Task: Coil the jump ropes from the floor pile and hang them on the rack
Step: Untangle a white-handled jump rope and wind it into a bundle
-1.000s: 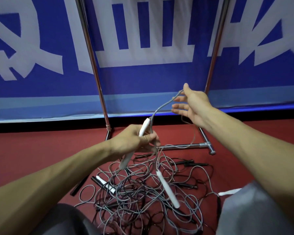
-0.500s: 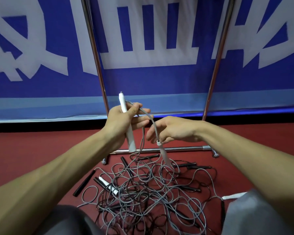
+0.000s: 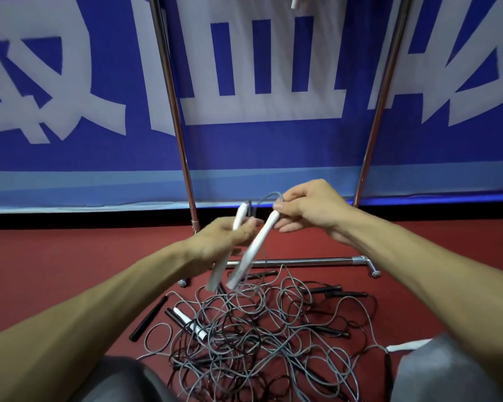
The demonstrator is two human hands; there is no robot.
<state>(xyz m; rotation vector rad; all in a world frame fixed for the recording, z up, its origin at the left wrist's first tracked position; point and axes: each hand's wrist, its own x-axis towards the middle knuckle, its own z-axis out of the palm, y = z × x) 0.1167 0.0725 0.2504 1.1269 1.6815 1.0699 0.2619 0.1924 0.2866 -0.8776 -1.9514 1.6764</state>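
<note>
1. One banner (image 3: 273,146): blue with white lettering, filling the view from 9 through 12 to 3 o'clock.
2. One floor (image 3: 55,271): red, across the lower half.
3. One rack (image 3: 174,117): chrome, with uprights rising toward 11 and 1 o'clock and its base bar on the floor at the pile's 12 o'clock edge.
4. One pile of jump ropes (image 3: 259,329): grey and black cords tangled at 6 o'clock, with black and white handles mixed in.
5. One left hand (image 3: 224,239): fingers curled round a white handle (image 3: 239,216) (somewhat blurred).
6. One right hand (image 3: 305,207): at 2 o'clock of the left, pinching the top of the second white handle (image 3: 256,248).
7. One grey cord (image 3: 269,195): arches between the handle tops; its run below them cannot be traced.
8. Step, as judged: both ends of one rope are found and coiling has not begun. The next move calls for both handles in one hand, then drawing the cord gently free of the tangle, since neighbouring loops may snag.
</note>
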